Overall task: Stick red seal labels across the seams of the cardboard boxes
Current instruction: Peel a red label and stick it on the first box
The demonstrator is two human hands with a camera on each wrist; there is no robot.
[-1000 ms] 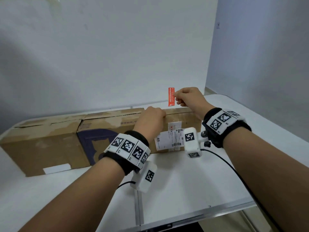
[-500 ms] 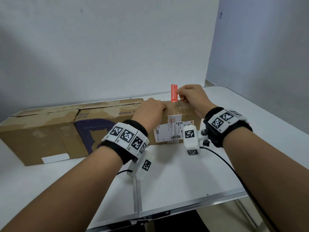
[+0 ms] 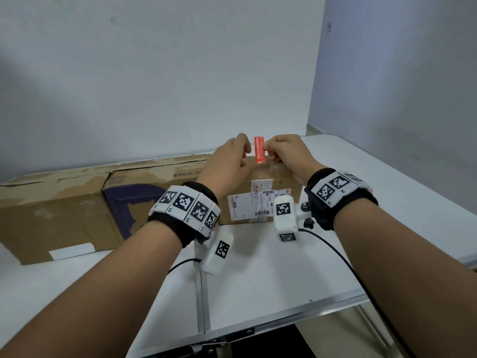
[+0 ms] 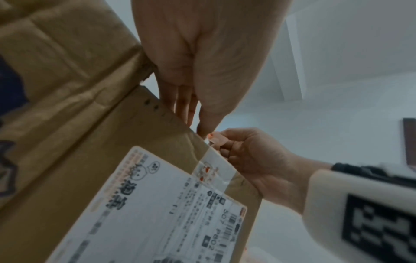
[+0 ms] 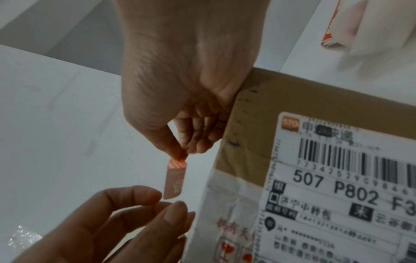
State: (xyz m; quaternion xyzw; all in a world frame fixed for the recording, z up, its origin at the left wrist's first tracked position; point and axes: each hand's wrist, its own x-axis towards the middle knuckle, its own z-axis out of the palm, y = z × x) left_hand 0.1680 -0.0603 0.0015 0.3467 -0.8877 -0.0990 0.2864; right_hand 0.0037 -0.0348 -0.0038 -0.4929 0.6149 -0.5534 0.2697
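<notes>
Above the box, right hand pinches the red label; left hand loosely open.

Fingertips of the left hand tucked out of sight behind its own knuckles in the head view; contact with the red seal label impossible to judge there. Lower end of the label lost against the top of the cardboard box, stuck or hovering not clear. Printing on the label too small to read. Shipping label chopped off by the right and bottom edges in the right wrist view. Left wrist view: label just a pale sliver, mostly covered by the right hand. Orange-edged white thing blurred, cut by the top edge.
</notes>
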